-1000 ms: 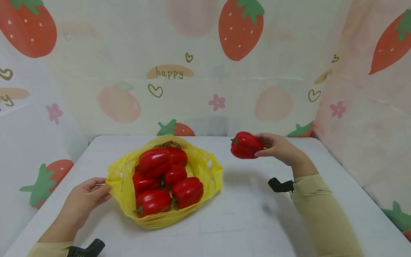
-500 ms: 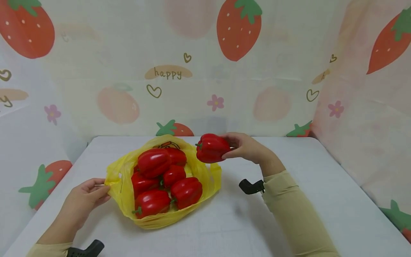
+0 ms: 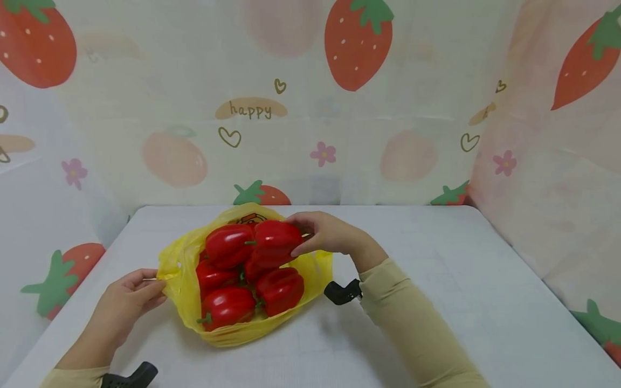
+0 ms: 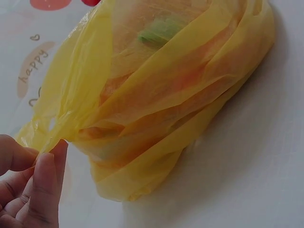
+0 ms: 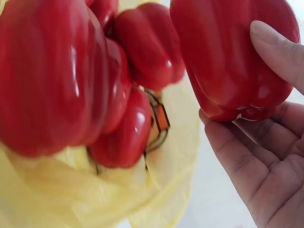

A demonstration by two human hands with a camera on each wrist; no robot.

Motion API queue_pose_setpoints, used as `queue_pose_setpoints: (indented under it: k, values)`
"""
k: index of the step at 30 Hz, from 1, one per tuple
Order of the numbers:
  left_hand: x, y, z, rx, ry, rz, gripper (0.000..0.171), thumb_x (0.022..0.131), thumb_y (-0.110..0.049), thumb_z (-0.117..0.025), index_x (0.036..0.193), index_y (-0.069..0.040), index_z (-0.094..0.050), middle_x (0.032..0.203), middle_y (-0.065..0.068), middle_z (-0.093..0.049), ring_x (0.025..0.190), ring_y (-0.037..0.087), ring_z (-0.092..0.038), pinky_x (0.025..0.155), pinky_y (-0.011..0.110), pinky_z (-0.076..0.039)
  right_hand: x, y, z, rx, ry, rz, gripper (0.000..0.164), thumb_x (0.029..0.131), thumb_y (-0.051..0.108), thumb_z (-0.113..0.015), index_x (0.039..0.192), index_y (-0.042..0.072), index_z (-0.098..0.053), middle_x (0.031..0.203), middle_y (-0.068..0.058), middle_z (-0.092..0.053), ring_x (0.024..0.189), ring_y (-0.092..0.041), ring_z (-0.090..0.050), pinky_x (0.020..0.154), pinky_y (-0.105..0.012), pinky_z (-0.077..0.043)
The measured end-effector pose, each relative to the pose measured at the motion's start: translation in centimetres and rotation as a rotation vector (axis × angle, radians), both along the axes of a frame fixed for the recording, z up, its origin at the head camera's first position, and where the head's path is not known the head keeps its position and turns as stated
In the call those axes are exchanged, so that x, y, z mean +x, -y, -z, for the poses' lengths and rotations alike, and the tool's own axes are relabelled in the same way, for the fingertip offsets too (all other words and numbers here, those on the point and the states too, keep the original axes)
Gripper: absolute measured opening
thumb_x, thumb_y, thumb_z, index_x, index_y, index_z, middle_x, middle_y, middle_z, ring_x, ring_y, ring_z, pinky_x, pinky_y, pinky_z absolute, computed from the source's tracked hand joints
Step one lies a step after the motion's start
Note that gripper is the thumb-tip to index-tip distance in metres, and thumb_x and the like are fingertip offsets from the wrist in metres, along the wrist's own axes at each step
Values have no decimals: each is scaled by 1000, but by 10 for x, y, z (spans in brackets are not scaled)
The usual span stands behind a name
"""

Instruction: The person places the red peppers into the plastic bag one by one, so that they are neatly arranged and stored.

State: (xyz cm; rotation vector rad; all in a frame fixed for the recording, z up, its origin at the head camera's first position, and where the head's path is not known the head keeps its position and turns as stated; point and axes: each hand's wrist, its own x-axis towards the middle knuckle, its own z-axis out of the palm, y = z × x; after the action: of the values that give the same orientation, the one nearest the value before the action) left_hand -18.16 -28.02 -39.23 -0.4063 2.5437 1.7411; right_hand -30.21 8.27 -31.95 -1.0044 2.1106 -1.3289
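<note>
A yellow plastic bag [image 3: 228, 338] lies with its mouth open on the table, holding several red bell peppers [image 3: 228, 306]. At its left edge my left hand [image 3: 130, 299] pinches the bag's handle between thumb and fingers, seen close in the left wrist view [image 4: 35, 185]. My right hand [image 3: 330, 237] grips one red bell pepper [image 3: 277, 237] by its blunt end, above the peppers at the bag's back right. In the right wrist view that held pepper [image 5: 232, 52] sits between thumb and fingers. Whether it touches the peppers below, I cannot tell.
The white table [image 3: 436, 291] stretches to the right of the bag. Behind it hangs a cloth [image 3: 359, 129] printed with strawberries and hearts, which also covers both sides. A black wrist device [image 3: 342, 292] sticks out beneath the right wrist.
My right hand has carried the bell pepper leftward and slightly down, from over the table at right to over the open bag. The left hand keeps its hold on the bag.
</note>
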Motion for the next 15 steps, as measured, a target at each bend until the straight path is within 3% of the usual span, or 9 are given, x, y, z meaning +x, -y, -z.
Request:
queue_pose_setpoints:
  k: [15]
  values:
    - [-4, 2, 0, 17, -17, 24, 60, 87, -37, -60, 129, 2, -42, 101, -1, -63, 80, 3, -61, 73, 22, -53, 12, 37, 10, 113, -17, -68, 51, 75, 14, -75, 120, 22, -54, 113, 8, -56, 105, -10, -52, 77, -27, -53]
